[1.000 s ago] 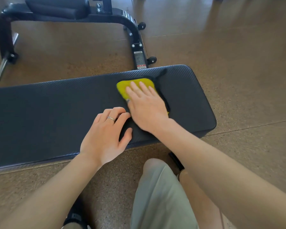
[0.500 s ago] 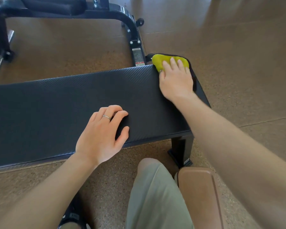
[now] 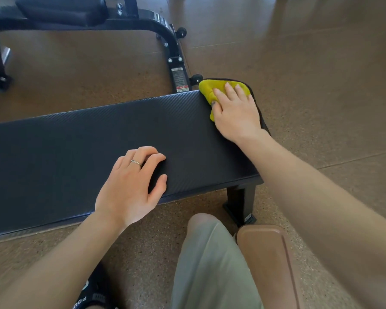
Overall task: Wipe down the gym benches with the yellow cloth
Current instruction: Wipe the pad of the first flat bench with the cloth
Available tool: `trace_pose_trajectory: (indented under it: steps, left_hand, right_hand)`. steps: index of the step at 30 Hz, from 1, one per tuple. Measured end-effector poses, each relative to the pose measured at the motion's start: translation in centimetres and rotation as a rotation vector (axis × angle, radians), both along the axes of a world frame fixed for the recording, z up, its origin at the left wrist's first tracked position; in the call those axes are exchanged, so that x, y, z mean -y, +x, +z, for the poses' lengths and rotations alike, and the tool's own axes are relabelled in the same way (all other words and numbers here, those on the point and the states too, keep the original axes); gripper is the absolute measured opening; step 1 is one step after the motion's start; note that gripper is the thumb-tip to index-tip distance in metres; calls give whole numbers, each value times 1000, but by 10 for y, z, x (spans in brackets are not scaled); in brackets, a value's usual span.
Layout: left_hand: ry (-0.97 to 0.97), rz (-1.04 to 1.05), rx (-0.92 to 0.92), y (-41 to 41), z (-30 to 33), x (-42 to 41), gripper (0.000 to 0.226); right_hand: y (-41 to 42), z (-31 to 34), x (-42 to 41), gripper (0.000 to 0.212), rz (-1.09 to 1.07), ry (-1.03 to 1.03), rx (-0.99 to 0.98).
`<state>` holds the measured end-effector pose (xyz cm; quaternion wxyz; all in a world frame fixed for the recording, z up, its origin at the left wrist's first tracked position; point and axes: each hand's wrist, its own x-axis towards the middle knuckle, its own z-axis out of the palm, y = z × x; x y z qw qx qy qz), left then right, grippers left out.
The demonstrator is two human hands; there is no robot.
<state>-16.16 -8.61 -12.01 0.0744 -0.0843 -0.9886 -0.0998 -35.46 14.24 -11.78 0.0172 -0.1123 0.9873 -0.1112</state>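
Observation:
A flat black padded gym bench [image 3: 76, 148] runs across the view from the left edge to the middle right. The yellow cloth [image 3: 207, 90] lies on the bench's far right corner. My right hand [image 3: 234, 112] presses flat on the cloth with straight fingers and covers most of it. My left hand [image 3: 132, 186] rests on the pad near the front edge, fingers loosely curled against the surface, a ring on one finger; it holds nothing.
A second bench with a black metal frame [image 3: 165, 34] and small wheels stands behind, on the brown speckled floor [image 3: 321, 74]. The near bench's leg [image 3: 241, 201] stands by my knee [image 3: 210, 253]. A brown object [image 3: 265, 259] lies beside my leg.
My right hand slid the cloth from the middle of the pad's right part to the far right corner, and has stayed there since. My left hand stayed in place.

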Motion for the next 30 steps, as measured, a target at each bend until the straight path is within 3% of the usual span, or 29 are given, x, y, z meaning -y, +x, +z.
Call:
trace_pose_trajectory:
  steps: [6, 10, 14, 22, 30]
  left_hand:
    - [3, 9, 9, 1, 2, -2, 44]
    - [0, 13, 14, 1, 2, -2, 43]
    - [-7, 15, 20, 1, 3, -3, 43]
    - [-10, 16, 18, 1, 3, -3, 43]
    - [-18, 12, 34, 1, 4, -3, 44]
  right_hand:
    - [134, -3, -31, 54, 2, 7, -85]
    - [83, -1, -41, 53, 17, 12, -53]
    - [34, 8, -44, 52, -149, -111, 68]
    - [153, -2, -57, 56, -241, -61, -11]
    - [39, 16, -50, 53, -262, -187, 90]
